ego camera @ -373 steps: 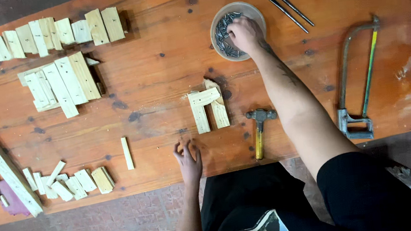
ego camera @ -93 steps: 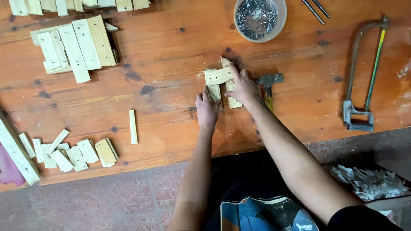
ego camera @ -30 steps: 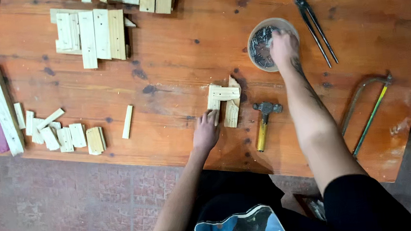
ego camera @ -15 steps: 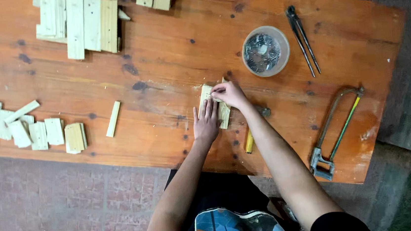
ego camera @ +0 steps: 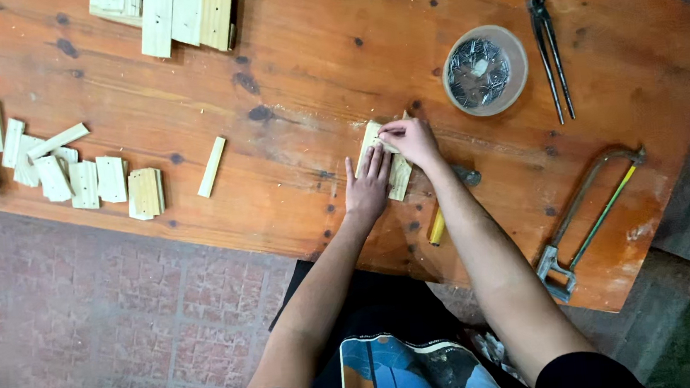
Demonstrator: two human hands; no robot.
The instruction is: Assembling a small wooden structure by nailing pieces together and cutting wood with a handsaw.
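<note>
The left hand point(ego camera: 367, 185) is lying flat, fingers spread, pressing on the small wooden assembly point(ego camera: 386, 159) near the middle of the desk point(ego camera: 303, 98). The right hand point(ego camera: 411, 138) is pinching at its top edge — likely a nail, too small to tell. Pale softwood strips are probably light, stiff, prone to sliding — best pinned from above.

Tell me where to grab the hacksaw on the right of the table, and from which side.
Take the hacksaw by its handle at the near-edge end, coming from above. It lies flat, clear of other tools, its bowed frame and blade running away toward the far right.
</note>
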